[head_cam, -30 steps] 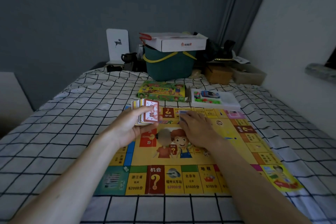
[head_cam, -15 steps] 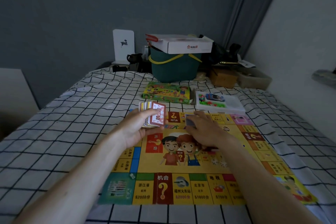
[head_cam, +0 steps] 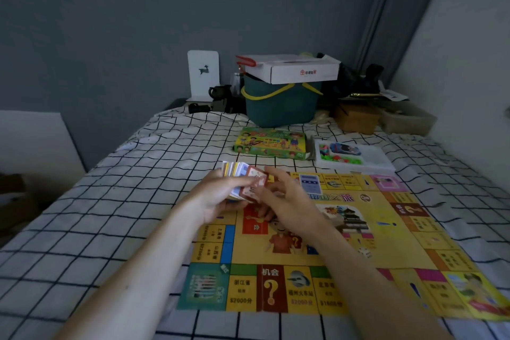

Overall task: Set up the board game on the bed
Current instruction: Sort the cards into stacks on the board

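My left hand (head_cam: pixel 218 196) grips the card stack (head_cam: pixel 242 181) above the board (head_cam: pixel 358 229); my right hand (head_cam: pixel 287 199) seems to pinch its top card.

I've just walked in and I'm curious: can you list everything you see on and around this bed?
game board: one, mostly yellow, flat on the bed
bed sheet: one, white with black grid
stack of cards: one, mixed colours, in the left hand
blue card: one, lying on the board's far edge
dice: white, on the board
game box: one, green, beyond the board
tray of pieces: one, white, right of the box
basket: one, dark green, yellow handle
carton: one, white, atop the basket
left hand: holds the stack
right hand: fingers at the top red card
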